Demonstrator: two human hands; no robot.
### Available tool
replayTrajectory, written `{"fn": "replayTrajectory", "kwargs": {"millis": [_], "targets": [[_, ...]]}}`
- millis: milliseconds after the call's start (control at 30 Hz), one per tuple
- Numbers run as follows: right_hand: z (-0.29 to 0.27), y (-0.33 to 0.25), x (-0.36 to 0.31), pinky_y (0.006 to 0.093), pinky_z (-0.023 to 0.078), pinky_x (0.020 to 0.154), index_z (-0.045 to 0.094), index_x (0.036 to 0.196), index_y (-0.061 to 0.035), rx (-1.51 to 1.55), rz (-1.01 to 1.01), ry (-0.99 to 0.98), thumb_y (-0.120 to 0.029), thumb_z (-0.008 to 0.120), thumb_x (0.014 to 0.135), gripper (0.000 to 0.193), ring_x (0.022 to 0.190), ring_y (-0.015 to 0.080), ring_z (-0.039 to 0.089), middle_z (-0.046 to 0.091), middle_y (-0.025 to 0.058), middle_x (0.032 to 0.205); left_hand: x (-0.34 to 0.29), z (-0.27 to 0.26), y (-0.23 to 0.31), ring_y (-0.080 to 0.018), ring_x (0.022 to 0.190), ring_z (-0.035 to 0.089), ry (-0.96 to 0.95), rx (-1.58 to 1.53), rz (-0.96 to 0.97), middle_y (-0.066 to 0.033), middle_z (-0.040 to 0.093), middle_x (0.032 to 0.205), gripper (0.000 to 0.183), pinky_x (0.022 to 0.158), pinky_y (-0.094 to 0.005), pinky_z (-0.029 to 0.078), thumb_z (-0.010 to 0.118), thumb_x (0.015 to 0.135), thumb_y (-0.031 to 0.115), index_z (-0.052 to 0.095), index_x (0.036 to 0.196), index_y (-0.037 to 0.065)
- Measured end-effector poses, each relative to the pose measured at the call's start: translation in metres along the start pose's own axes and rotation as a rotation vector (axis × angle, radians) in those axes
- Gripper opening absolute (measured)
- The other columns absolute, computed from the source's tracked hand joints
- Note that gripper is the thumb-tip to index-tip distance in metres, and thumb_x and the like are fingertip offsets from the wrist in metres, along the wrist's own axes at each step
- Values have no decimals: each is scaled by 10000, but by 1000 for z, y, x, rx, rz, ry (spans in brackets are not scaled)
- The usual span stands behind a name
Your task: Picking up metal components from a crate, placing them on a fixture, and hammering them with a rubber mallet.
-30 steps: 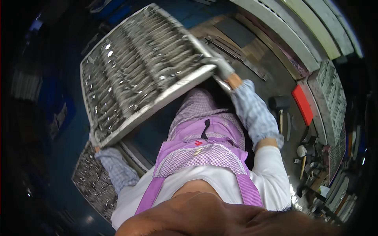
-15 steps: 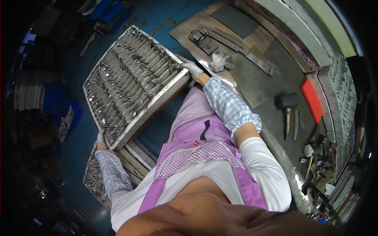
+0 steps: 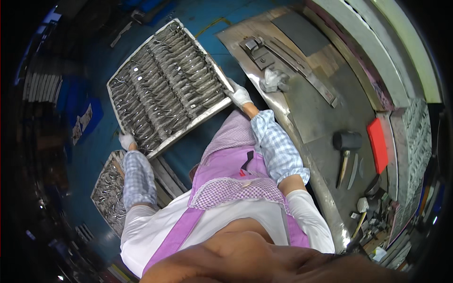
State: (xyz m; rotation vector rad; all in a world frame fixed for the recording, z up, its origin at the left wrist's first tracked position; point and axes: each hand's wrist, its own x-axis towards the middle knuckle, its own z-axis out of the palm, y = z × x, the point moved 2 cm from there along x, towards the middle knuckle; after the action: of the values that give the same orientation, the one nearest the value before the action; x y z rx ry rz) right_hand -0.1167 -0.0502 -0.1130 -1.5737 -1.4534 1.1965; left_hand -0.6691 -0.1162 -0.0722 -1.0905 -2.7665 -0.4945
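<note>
A shallow white-rimmed tray [image 3: 189,127] is held out in front of me, slightly to the left. Tight rows of shiny, curved metal pieces [image 3: 165,80] fill it; their exact kind is too small to tell. My left hand [image 3: 127,141], in a white glove, grips the tray's near left corner, its fingers partly hidden by the rim. At the near right corner my right hand [image 3: 239,95], also gloved, is closed on the edge with its fingers underneath. Below my left forearm, a second tray [image 3: 106,188] of similar metal pieces sits lower down.
On my right runs a metal-topped workbench [image 3: 306,113]. It bears a clamp-like metal fixture [image 3: 259,54], a crumpled pale cloth [image 3: 274,80], a black-headed mallet [image 3: 347,141] and a red flat block [image 3: 377,145]. Blue floor [image 3: 89,160] shows to the left.
Both hands have carried the tray forward and slightly right, away from my body. It looks flatter, with less of its near side wall showing. More of the lower tray shows.
</note>
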Motion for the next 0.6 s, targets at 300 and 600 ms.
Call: {"fn": "replayTrajectory", "kwargs": {"millis": [300,600], "targets": [[-40,-18,-42,284,476,918,576,1265,13,108,45,19,-81,594,862,415,1040,186,643,674,142,1154,-234,-8,297,-350,1060,608,-536,-498,940,-182,634,1150,363,926,-413,480,692,796,192,655,1125,43],[-137,-47,-193,273,519,805,641,1158,55,262,22,493,-87,545,954,266,874,163,664,705,134,1021,-244,39,326,-377,974,612,-526,-503,567,-226,628,1056,304,878,-420,478,742,734,192,656,965,15]]}}
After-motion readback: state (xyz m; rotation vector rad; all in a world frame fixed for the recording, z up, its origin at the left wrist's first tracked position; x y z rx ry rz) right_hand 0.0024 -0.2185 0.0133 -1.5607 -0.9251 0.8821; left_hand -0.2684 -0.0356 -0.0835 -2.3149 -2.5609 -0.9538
